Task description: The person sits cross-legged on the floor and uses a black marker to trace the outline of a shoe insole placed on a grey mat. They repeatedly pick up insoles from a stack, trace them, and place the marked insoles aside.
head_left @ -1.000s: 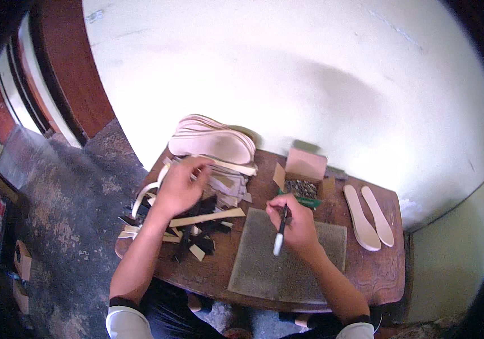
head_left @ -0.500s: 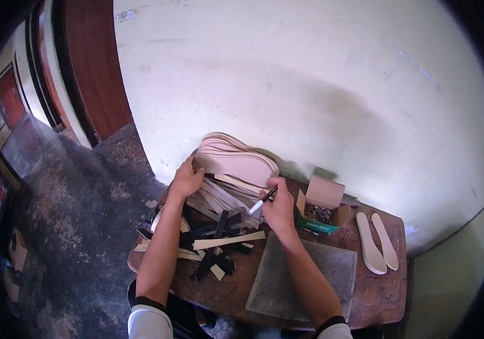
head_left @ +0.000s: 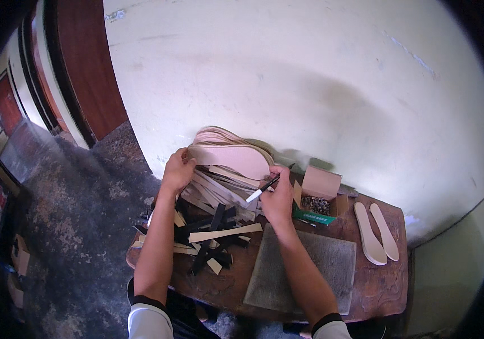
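Crowded left half of the table [head_left: 377, 282]: strips [head_left: 214, 234] piled to its left edge, bare wood only at the lower right, past the grey mat [head_left: 304, 271]. Top insole [head_left: 233, 159] on the stack at centre frame, long axis running left to right, toe pointing right. Left hand [head_left: 177, 169] closed on its left end. Right hand [head_left: 276, 195] touching its right end, fingers clamped on a pen [head_left: 262, 189], cap pointing lower left. Open box [head_left: 318, 198] and two insoles [head_left: 377, 231] lying to the right.
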The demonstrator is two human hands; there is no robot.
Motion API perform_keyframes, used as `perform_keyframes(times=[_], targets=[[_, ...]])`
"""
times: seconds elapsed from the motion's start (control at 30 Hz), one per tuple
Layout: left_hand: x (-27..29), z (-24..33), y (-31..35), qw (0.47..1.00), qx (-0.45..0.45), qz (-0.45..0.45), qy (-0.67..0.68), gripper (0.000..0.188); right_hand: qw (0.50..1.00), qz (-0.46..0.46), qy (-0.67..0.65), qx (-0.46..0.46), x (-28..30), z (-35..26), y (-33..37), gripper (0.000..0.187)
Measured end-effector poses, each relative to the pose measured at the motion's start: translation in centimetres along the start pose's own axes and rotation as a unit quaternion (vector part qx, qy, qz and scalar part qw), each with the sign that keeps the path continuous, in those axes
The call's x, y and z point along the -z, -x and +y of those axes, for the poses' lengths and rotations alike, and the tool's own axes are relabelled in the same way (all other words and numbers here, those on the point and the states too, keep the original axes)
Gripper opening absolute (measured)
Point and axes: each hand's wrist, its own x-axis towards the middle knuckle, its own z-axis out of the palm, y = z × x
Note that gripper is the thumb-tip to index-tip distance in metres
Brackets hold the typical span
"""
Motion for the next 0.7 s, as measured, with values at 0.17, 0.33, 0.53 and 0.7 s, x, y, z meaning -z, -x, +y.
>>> perform_keyframes(times=[0.17,0.33,0.53,0.7], targets=[[0.6,1.5,0.7,0.999,0.036,-0.011,0.025,0.052,0.999,-0.017,0.003,-0.027,-0.1,-0.1,-0.6,0.038],[0.1,2.4,1.6,0.996,0.058,-0.023,0.058,0.052,0.998,-0.029,0.052,-0.014,-0.3,0.5,-1.1,0.038],[0.1,0.9,1.0,0.999,0.02,-0.038,0.021,0.05,0.999,-0.03,0.028,0.018,-0.8,0.6,-1.2,0.04],[0.2,1.5,1.7,0.996,0.055,-0.017,0.063,0.047,0.998,-0.056,0.02,-0.022,-0.7,0.4,-1.4,0.042]])
